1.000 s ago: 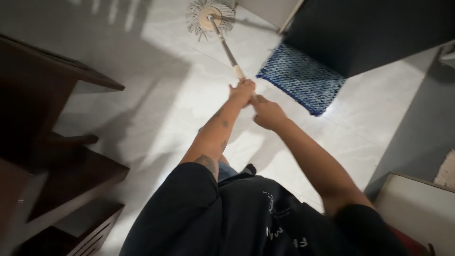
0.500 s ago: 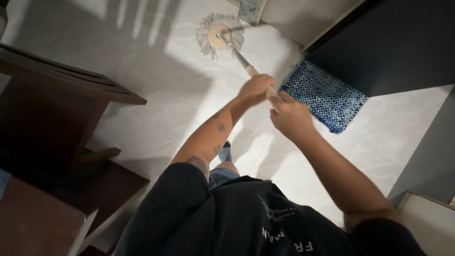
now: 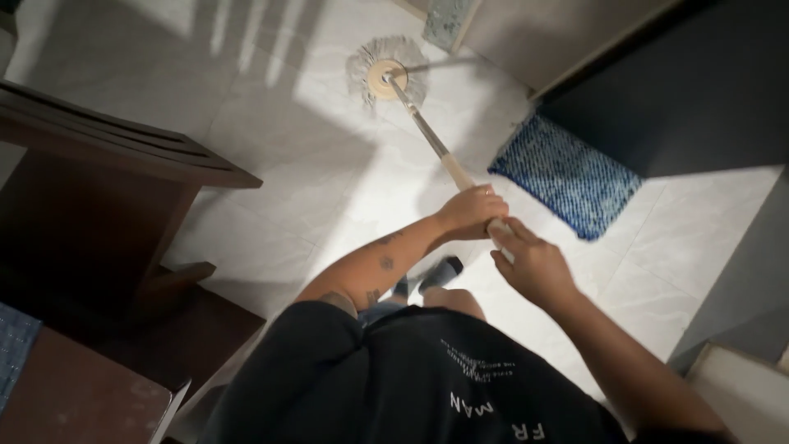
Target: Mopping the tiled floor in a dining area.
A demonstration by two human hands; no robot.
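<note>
Both hands, left hand [image 3: 470, 212] and right hand [image 3: 532, 265], apparently clench the mop handle [image 3: 427, 140] beside blue mat [image 3: 567, 174].

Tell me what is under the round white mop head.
The round white string mop head lies flat on the pale tiled floor. Its strands cover the tile directly beneath, so that patch cannot be seen.

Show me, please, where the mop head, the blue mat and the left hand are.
mop head [image 3: 386, 76], head view, round centre disc.
blue mat [image 3: 565, 174], head view, middle of weave.
left hand [image 3: 472, 212], head view, knuckles.
</note>
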